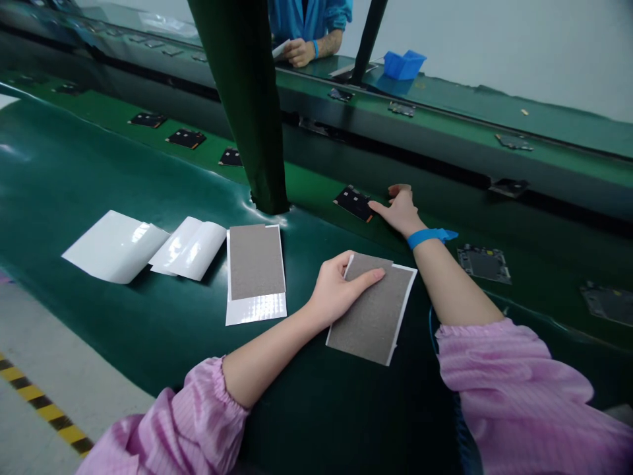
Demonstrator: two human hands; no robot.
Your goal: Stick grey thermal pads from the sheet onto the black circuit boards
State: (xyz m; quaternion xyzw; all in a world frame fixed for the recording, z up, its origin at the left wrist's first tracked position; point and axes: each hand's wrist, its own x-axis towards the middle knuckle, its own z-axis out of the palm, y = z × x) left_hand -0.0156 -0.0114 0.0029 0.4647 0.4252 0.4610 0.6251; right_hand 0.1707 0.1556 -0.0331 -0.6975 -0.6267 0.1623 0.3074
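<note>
My left hand is closed on a grey sheet with white backing, its thumb lying flat across the top face. White edges of the backing show along the sheet's top and right sides. My right hand, a blue band at its wrist, reaches over the green strip beyond the bench. Its thumb is at the right end of a black circuit board, and the other fingers stretch out past it, apart from the thumb. Whether the thumb touches the board I cannot tell. Left of my left hand lies another grey sheet on white backing.
Curled glossy white sheets lie on the green bench mat. A dark green post rises beyond them. More circuit boards line the green strip. Across from me are a person in blue and a blue bin.
</note>
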